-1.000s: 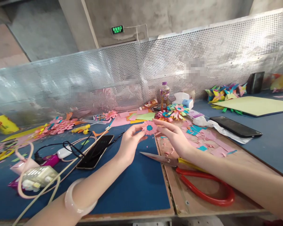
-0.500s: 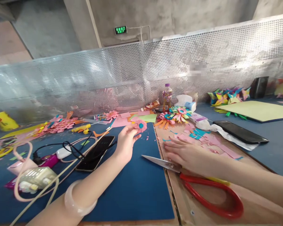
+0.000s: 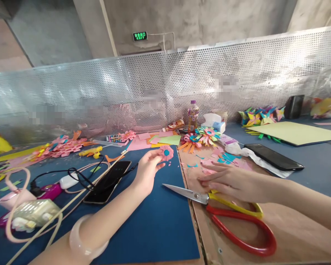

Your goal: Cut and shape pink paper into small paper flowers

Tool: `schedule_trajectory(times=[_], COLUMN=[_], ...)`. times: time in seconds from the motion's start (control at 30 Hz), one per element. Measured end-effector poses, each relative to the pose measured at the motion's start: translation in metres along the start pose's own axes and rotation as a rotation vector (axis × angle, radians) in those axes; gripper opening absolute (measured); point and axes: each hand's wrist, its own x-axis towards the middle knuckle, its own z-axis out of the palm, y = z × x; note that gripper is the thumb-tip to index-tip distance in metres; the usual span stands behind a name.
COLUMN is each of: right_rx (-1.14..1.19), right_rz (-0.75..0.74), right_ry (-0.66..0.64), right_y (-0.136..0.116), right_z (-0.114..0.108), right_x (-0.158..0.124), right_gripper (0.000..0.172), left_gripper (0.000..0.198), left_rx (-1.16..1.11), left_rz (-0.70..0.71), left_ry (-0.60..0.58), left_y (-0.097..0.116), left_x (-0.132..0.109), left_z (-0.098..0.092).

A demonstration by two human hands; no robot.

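My left hand (image 3: pixel 146 171) pinches a small pink paper flower (image 3: pixel 167 152) with a blue centre, held above the blue mat (image 3: pixel 165 228). My right hand (image 3: pixel 231 181) lies palm down with its fingers stretched out, over the pink and blue paper scraps (image 3: pixel 228 158) on the brown board (image 3: pixel 298 232). Just below that hand rest large scissors (image 3: pixel 242 235) with one red and one yellow handle, their blades pointing left onto the mat. Whether the right fingertips press on any scrap cannot be made out.
A phone (image 3: pixel 110 184) and tangled cables with chargers (image 3: pixel 35 213) lie left. Finished paper flowers (image 3: pixel 208 135), a drink bottle (image 3: pixel 193 116) and tissues (image 3: pixel 217 123) stand behind. A black phone (image 3: pixel 273 156) and a pale yellow sheet (image 3: pixel 300 132) are right. Perforated metal panels (image 3: pixel 127 81) close off the back.
My right hand has shifted right across the scraps, uncovering the yellow scissor handle. The left hand still holds the flower in nearly the same place. The view has shifted slightly.
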Motion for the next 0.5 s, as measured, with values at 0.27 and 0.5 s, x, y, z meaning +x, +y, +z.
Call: schedule_trajectory(times=[0.27,0.5], right_rx=[-0.087,-0.406], right_rz=[-0.107,-0.526], right_ry=[0.170,0.110], right_y=[0.016,0.027], right_z=[0.009,0.037], right_x=[0.029,0.072], right_gripper=[0.037,0.030], left_gripper=[0.022,0.021], left_rx=[0.039,0.113], left_rz=[-0.041,0.036], left_ry=[0.009,0.024], left_y=[0.000,0.005], left_x=[0.000,0.002], left_z=[0.002,0.001])
